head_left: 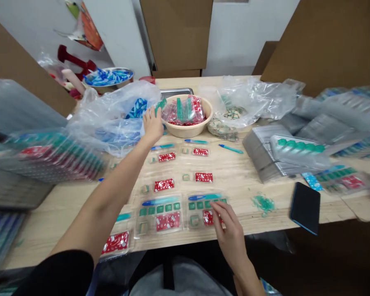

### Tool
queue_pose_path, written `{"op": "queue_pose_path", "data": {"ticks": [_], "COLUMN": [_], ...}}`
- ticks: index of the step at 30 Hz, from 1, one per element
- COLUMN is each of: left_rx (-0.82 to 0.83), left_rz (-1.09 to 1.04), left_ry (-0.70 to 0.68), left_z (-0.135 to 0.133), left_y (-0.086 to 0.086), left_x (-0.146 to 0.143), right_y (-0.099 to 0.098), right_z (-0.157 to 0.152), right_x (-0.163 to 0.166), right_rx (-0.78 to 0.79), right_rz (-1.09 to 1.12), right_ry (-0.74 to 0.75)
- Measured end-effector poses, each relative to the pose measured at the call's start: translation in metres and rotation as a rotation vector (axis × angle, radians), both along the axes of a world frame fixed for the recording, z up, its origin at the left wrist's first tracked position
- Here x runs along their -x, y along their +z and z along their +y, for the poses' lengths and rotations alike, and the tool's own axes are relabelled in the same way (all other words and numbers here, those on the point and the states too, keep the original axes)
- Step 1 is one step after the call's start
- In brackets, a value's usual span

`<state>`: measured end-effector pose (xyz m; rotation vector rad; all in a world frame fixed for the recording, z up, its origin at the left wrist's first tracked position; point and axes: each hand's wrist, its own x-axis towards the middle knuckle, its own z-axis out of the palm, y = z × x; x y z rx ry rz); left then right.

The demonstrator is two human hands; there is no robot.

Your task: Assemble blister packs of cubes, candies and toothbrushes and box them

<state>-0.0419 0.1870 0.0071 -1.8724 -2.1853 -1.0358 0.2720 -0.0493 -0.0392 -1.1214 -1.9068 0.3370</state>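
My left hand reaches to the back of the table, fingers curled at a small green strip beside the cream bowl. The bowl holds red packets and bagged green strips. My right hand is over a clear tray, thumb and fingers pinched near its green squares; anything between the fingertips is hidden. That tray also holds a blue pen, a red patterned packet and a small beige piece. A similar filled tray lies to its left, and another is partly under my left arm.
Red packets, beige pieces and blue pens lie in rows mid-table. Green bits and a phone lie on the right. Stacked clear trays stand both sides; plastic bags are at the back.
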Motion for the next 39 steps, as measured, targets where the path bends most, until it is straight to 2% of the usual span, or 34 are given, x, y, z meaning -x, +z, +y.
{"op": "queue_pose_path", "data": {"ticks": [3,8,10,14,16,20,23,26,29,31,34,36,39], "left_rx": [0.063,0.072,0.056,0.069,0.075,-0.002,-0.067,-0.217,-0.358,-0.281,-0.055,0.057,0.144], "left_rz": [0.014,0.083,0.113,0.196,0.195,0.121,0.087,-0.088,-0.455,-0.739,-1.075,-1.214,-1.315], "left_ry": [0.012,0.0,-0.029,-0.233,-0.287,-0.261,-0.252,-0.26,-0.319,-0.393,-0.486,-0.517,-0.526], "left_z": [0.01,-0.001,-0.001,0.009,0.015,0.015,0.0,-0.03,-0.075,-0.109,-0.152,-0.17,-0.178], "left_y": [-0.003,-0.006,-0.008,-0.007,-0.004,0.007,0.017,0.029,0.042,0.047,0.047,0.043,0.036], "left_x": [0.01,0.029,0.03,0.021,0.013,0.003,0.0,-0.008,-0.025,-0.04,-0.06,-0.07,-0.078], "right_y": [-0.006,-0.014,-0.014,-0.01,-0.007,-0.005,-0.006,-0.004,0.003,0.009,0.021,0.029,0.039], "right_z": [-0.002,0.009,0.015,0.023,0.024,0.022,0.022,0.024,0.032,0.04,0.056,0.067,0.086], "right_x": [-0.027,-0.047,-0.044,-0.027,-0.019,-0.014,-0.017,-0.02,-0.017,-0.01,0.003,0.011,0.014], "right_rx": [0.053,0.085,0.093,0.089,0.079,0.065,0.069,0.067,0.1,0.183,0.318,0.359,0.347], "right_rz": [-0.008,0.0,0.017,0.046,0.047,0.024,0.008,0.022,0.096,0.196,0.443,0.581,0.617], "right_ry": [-0.074,-0.087,-0.072,-0.038,-0.016,0.014,0.012,-0.004,-0.032,-0.04,0.007,0.066,0.096]}}
